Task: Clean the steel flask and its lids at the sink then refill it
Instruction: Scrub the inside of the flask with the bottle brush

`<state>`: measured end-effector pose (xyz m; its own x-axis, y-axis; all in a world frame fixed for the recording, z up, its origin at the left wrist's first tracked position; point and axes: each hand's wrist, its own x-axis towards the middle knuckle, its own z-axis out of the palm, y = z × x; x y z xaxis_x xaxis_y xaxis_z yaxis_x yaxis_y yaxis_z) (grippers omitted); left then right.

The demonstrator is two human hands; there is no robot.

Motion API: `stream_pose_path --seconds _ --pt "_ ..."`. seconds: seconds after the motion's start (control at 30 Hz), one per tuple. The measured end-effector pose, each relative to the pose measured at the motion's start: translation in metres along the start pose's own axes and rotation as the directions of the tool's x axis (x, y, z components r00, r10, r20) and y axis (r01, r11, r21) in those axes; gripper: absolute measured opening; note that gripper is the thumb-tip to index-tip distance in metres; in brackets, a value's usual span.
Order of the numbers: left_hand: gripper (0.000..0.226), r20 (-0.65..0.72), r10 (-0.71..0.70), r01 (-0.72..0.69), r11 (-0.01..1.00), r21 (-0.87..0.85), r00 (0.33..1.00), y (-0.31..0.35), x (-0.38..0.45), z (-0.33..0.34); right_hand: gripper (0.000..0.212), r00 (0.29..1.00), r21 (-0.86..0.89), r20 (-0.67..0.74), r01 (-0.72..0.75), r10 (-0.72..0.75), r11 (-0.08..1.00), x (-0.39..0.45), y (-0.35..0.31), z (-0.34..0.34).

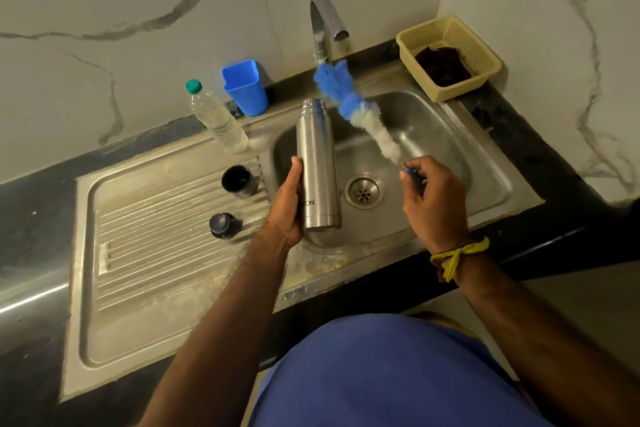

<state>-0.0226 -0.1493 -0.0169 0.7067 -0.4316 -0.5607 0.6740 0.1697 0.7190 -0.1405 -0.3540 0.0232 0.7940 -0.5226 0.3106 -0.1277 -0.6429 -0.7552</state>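
Over sink (450,135), centre frame: left hand (287,208) gripping flask (317,163), mouth upward, for brush (353,107) pinched in right hand (433,198).

Dim, even indoor light, soft glare on the steel drainboard (156,253), motion-blurred bottle brush (349,107), wide-angle bending at edges, slightly soft overall

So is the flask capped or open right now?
Open: the flask shows a bare threaded neck, and both lids sit on the drainboard.
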Motion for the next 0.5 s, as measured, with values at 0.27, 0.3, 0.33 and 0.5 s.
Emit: stream_pose_path --seconds 0.27,0.3,0.33,0.5 --pt "0.070 0.021 0.004 -0.003 0.997 -0.076 1.000 0.008 0.000 0.004 0.007 0.998 -0.081 0.043 0.058 -0.054 0.995 -0.017 -0.006 -0.003" --pt "0.072 0.036 0.005 -0.002 0.997 -0.080 0.999 0.009 -0.001 0.004 0.007 0.998 -0.085 0.034 0.046 -0.043 0.995 -0.016 -0.007 -0.001" --pt "0.073 0.045 0.006 -0.003 0.997 -0.077 0.999 0.010 -0.002 0.006 0.008 0.998 -0.088 0.038 0.052 -0.048 0.995 -0.015 -0.008 0.000" --pt "0.061 0.050 0.036 -0.030 0.995 -0.100 0.998 0.024 -0.006 0.004 0.014 0.987 -0.050 0.093 0.133 -0.128 0.990 -0.029 -0.004 -0.010"
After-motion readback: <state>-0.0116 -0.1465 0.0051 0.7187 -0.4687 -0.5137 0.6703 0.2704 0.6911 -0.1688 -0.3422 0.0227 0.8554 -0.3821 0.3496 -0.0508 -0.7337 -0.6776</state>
